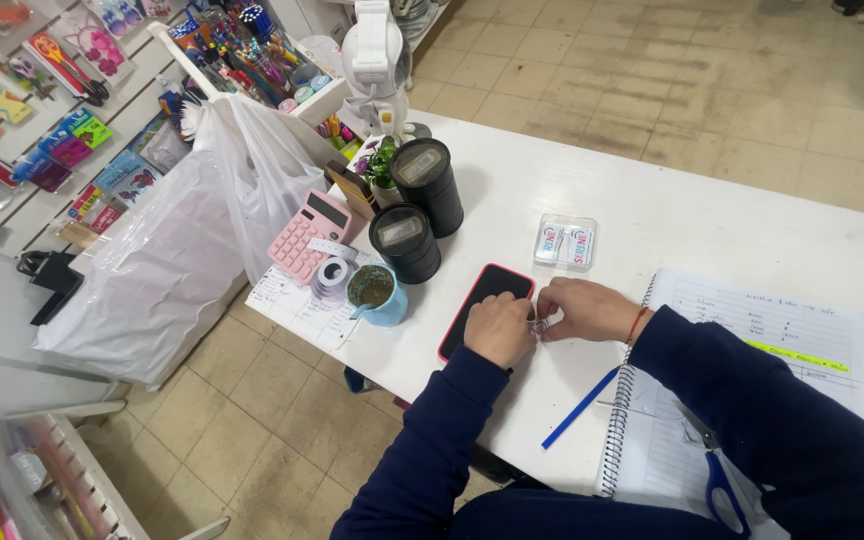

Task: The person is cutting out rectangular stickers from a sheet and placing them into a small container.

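Nearest, blue scissors (724, 493) on a spiral notebook (752, 340), blue pen (580, 408) beside it on the white bench (672, 215); next, left hand (498, 328) and right hand (584, 308) together, fingertips of both pinched narrow on a small roll of clear tape (539, 325); just beyond, red-cased phone (485, 306) lying face up; further left, blue cup (376, 293), pink calculator (310, 235), two black cylindrical tins (415, 208); farthest, white plastic bag (167, 265) hanging off the bench edge.
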